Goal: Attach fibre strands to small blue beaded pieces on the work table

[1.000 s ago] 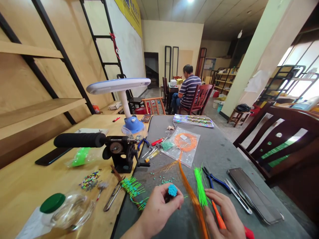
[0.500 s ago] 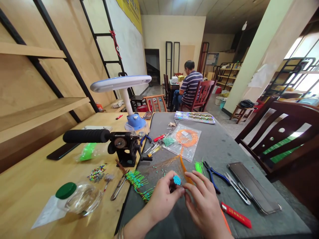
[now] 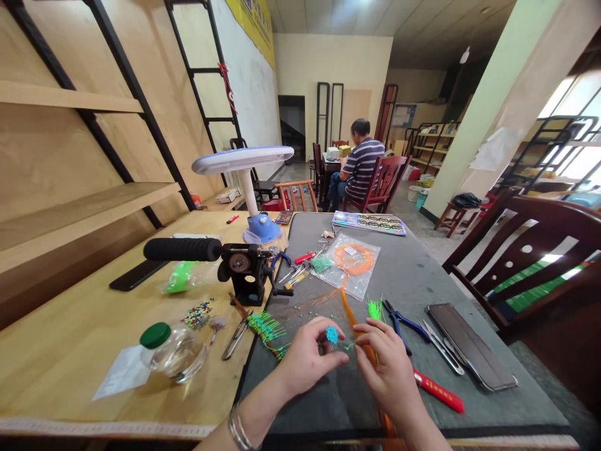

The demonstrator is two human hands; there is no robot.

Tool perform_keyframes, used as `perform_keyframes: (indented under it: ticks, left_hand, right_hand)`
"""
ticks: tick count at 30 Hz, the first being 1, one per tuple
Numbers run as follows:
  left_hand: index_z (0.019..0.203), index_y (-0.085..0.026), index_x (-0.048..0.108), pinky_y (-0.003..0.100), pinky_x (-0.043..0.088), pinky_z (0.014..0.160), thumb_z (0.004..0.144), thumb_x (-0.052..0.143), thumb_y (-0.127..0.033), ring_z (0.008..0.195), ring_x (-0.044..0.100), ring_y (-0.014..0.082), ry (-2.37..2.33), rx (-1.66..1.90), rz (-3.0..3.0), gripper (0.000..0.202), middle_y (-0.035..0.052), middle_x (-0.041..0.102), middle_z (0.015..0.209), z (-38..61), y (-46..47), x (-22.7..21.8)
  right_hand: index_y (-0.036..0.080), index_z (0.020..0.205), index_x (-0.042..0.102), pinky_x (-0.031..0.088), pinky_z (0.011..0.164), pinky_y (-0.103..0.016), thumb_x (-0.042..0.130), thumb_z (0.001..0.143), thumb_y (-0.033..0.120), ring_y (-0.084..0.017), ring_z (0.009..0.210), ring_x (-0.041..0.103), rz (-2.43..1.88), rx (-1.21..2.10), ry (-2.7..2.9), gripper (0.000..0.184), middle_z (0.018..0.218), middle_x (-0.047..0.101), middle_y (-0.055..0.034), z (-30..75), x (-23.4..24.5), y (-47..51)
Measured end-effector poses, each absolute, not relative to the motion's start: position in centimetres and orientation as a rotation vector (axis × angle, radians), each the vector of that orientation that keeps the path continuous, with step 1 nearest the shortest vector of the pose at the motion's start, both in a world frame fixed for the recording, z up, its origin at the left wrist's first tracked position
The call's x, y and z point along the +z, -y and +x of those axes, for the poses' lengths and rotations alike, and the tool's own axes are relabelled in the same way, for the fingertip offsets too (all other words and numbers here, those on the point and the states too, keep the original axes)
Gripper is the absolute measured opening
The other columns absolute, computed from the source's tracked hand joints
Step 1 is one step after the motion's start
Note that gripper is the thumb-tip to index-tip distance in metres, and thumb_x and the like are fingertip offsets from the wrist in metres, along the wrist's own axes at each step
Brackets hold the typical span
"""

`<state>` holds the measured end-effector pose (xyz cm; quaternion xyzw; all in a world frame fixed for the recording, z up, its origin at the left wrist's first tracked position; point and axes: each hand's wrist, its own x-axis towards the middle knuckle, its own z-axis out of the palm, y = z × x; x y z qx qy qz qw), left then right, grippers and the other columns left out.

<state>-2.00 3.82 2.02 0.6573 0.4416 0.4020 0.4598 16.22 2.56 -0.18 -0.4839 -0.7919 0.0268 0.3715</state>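
Observation:
My left hand (image 3: 307, 360) is closed round a small dark stick topped with a cluster of turquoise beads (image 3: 332, 334). My right hand (image 3: 387, 363) pinches a thin green strand that runs toward the bead cluster; a bundle of orange strands (image 3: 352, 316) passes under its fingers. Both hands hover over the grey mat (image 3: 413, 282), close together near its front edge. A tuft of bright green strands (image 3: 374, 309) lies just beyond my right hand.
Blue-handled pliers (image 3: 399, 322), snips (image 3: 439, 344), a phone (image 3: 469, 347) and a red knife (image 3: 439, 393) lie right. A black vise with foam handle (image 3: 235, 266), beaded green strands (image 3: 265, 329), scissors (image 3: 237, 335), a green-capped jar (image 3: 173, 351) and lamp (image 3: 246, 172) stand left. A person sits at a far table (image 3: 359, 166).
My right hand left the orange strands and came to the bead cluster, now pinching a thin strand beside it. The view shifted, so the table items sit further right.

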Motion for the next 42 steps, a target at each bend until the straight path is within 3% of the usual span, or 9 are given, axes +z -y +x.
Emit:
perform_keyframes:
  ticks: [2, 6, 14, 22, 42]
  left_hand:
    - [0.083, -0.016, 0.068, 0.022, 0.039, 0.057, 0.065, 0.074, -0.023, 0.063, 0.05, 0.0125, -1.097, 1.033, 1.676, 0.02, 0.0039, 0.061, 0.083, -2.1, -3.6, 2.2]
    - [0.074, -0.016, 0.07, 0.024, 0.039, 0.062, 0.071, 0.069, -0.024, 0.067, 0.054, 0.0159, -1.144, 1.07, 1.745, 0.009, 0.0042, 0.064, 0.071, -1.8, -3.3, 2.4]
    - [0.074, -0.013, 0.067, 0.025, 0.043, 0.063, 0.071, 0.067, -0.025, 0.065, 0.055, 0.015, -1.054, 1.072, 1.547, 0.013, 0.0039, 0.065, 0.068, -1.8, -3.7, 1.7]
    - [0.073, -0.013, 0.067, 0.024, 0.042, 0.063, 0.072, 0.067, -0.025, 0.063, 0.053, 0.0141, -1.031, 1.082, 1.54, 0.013, 0.0021, 0.063, 0.066, -2.1, -3.7, 1.3]
    - [0.069, -0.014, 0.068, 0.023, 0.039, 0.062, 0.071, 0.071, -0.022, 0.066, 0.055, 0.0143, -1.127, 1.064, 1.803, 0.009, 0.0022, 0.064, 0.068, -2.4, -3.6, 2.5]
  right_hand:
    - [0.024, 0.078, 0.06, 0.049, 0.087, -0.042, 0.053, 0.081, 0.02, -0.024, 0.105, 0.058, -1.256, 0.153, 1.972, 0.008, 0.099, 0.069, -0.005, 16.1, -0.2, -2.5]
    - [0.023, 0.074, 0.058, 0.05, 0.085, -0.04, 0.053, 0.079, 0.021, -0.024, 0.103, 0.058, -1.277, 0.253, 1.903, 0.007, 0.098, 0.069, -0.0061, 15.8, 0.0, -2.3]
    - [0.024, 0.089, 0.063, 0.049, 0.088, -0.039, 0.056, 0.078, 0.02, -0.023, 0.105, 0.057, -1.209, 0.37, 1.918, 0.014, 0.102, 0.068, -0.0062, 15.7, 0.5, -2.2]
    - [0.023, 0.076, 0.059, 0.048, 0.088, -0.038, 0.053, 0.081, 0.022, -0.023, 0.104, 0.058, -1.211, 0.475, 1.87, 0.009, 0.096, 0.069, -0.0054, 14.9, 0.8, -2.4]
    - [0.024, 0.077, 0.062, 0.046, 0.089, -0.04, 0.057, 0.081, 0.022, -0.024, 0.104, 0.057, -1.17, 0.497, 1.932, 0.007, 0.096, 0.069, -0.0053, 15.3, 0.5, -2.9]
